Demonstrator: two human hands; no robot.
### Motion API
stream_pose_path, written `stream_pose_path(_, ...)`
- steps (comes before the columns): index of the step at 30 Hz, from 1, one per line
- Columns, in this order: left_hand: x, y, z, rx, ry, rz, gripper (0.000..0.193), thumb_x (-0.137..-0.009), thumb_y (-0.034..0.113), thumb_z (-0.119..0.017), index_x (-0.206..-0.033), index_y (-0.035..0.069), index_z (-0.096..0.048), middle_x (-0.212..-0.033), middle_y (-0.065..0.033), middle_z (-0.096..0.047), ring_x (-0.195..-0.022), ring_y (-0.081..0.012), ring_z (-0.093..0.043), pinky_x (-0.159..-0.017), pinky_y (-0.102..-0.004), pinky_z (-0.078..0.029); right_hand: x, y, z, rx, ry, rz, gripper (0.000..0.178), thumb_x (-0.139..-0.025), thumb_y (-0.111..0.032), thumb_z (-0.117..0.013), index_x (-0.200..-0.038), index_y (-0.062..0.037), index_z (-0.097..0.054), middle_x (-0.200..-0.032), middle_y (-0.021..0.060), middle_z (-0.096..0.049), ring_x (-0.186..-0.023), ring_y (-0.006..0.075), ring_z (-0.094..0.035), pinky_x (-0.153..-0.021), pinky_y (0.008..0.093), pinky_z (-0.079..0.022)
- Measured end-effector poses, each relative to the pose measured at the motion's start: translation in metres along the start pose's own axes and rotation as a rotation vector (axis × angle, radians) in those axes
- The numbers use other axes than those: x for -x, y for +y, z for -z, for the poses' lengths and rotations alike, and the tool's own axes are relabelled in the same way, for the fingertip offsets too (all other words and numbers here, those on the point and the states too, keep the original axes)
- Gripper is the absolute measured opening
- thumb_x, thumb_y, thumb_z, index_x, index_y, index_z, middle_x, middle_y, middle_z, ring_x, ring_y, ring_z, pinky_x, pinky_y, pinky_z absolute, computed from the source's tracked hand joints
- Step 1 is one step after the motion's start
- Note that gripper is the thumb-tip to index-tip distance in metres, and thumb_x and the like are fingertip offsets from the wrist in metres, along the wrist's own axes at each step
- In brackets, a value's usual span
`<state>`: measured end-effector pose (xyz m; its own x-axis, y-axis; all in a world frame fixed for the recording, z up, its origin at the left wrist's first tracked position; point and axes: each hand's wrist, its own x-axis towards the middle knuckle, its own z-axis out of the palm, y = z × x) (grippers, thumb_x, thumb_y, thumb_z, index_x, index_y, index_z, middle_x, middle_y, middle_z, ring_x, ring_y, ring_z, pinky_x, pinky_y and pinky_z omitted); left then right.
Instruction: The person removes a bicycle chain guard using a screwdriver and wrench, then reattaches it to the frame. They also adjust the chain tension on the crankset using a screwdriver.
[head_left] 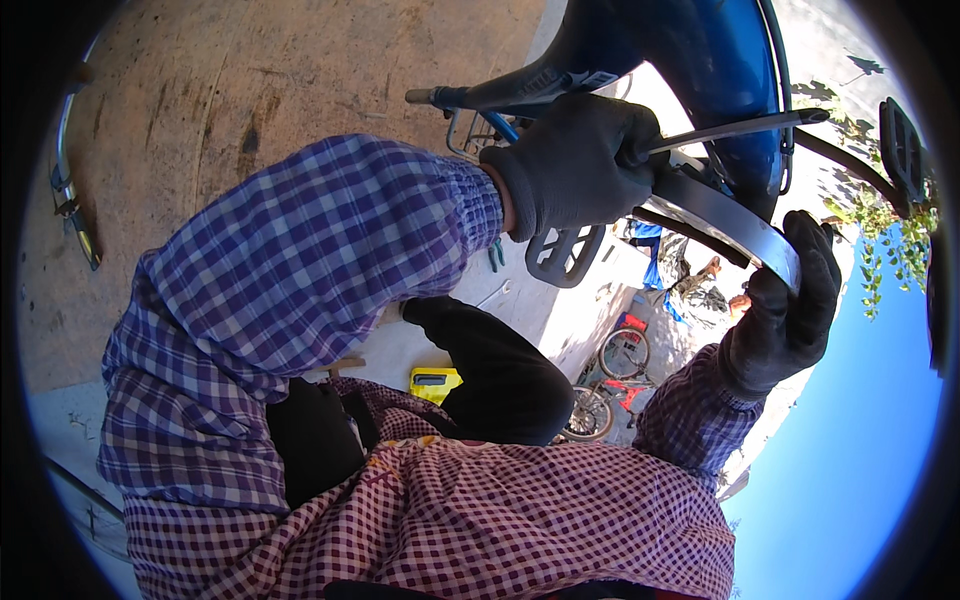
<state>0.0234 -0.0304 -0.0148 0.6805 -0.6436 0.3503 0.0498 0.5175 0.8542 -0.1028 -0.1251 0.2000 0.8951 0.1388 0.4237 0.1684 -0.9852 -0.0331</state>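
A dark grey work glove covers my left hand (580,165), which is closed in a fist beside a blue bicycle frame (700,60). From the fist a long, thin grey metal bar (735,130) with a dark end reaches right, across the frame. My right hand (795,310), in a dark glove too, pinches the lower end of a curved silver metal band (735,220), thumb and fingers around its edge. The upper end of that band passes close to my left fist, which partly hides the parts there. Below the left hand is a black pedal (565,255).
Another pedal (903,150) sticks out at the far right, near green leaves. Brown wooden board (300,60) fills the upper left, a curved metal part (68,190) on it. A yellow case (435,383) and a wrench (494,293) lie lower down. Bicycle wheels (588,412) show farther off.
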Motion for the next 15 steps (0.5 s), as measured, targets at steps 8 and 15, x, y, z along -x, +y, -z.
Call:
stream_pose_path(8, 0.0012, -0.0013, -0.0009, 0.056, 0.015, -0.011, 0.008, -0.090, 0.009, -0.070, -0.097, 0.006, -0.073, -0.083, -0.0098, -0.070, -0.074, -0.0211, -0.067, -0.074, -0.0346, -0.058, -0.0008, 0.0003, -0.0004, 0.000, 0.001, 0.011, 0.050, -0.089, -0.027, -0.083, -0.129, -0.0005, -0.067, -0.126, 0.0227, -0.071, -0.121, 0.0357, -0.066, -0.117, 0.0541, -0.037)
stream_pose_path(15, 0.0052, 0.0005, -0.0035, 0.101, 0.011, 0.026, 0.012, -0.090, 0.006, -0.070, -0.102, 0.006, -0.073, -0.090, -0.0123, -0.073, -0.085, -0.0235, -0.071, -0.084, -0.0372, -0.060, -0.0006, -0.0005, -0.0006, -0.004, 0.001, -0.005, 0.050, -0.090, -0.028, -0.083, -0.127, 0.0003, -0.067, -0.125, 0.0229, -0.071, -0.120, 0.0352, -0.066, -0.116, 0.0540, -0.037)
